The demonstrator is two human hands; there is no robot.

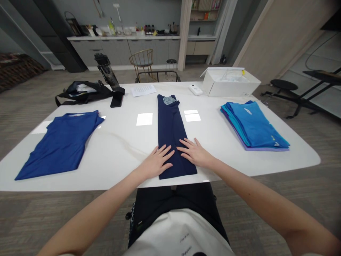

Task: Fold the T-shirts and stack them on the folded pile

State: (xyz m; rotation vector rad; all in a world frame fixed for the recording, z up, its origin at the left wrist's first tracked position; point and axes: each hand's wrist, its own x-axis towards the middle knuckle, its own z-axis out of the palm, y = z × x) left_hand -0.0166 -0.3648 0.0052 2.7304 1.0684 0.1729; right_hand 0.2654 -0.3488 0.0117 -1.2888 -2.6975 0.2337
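Note:
In the head view a dark navy folded shirt (172, 124) lies as a long narrow strip across the middle of the table, its collar end with a patterned grey lining at the far side. My left hand (157, 161) lies flat on its near left part, fingers spread. My right hand (195, 153) rests on the near right part, fingers also stretched out, palm partly over the tabletop. Off to the left is a blue shirt (65, 144), loosely spread out. To the right sits a stack of folded shirts (255, 124) in blue, teal and purple.
On the white table (125, 149) are a black bag (85, 92), a dark bottle (108, 73), a phone (116, 99), a paper sheet (144, 90), a small white device (195, 89) and a white box (229, 85). Beyond stand a chair (142, 58) and a kitchen counter (119, 37).

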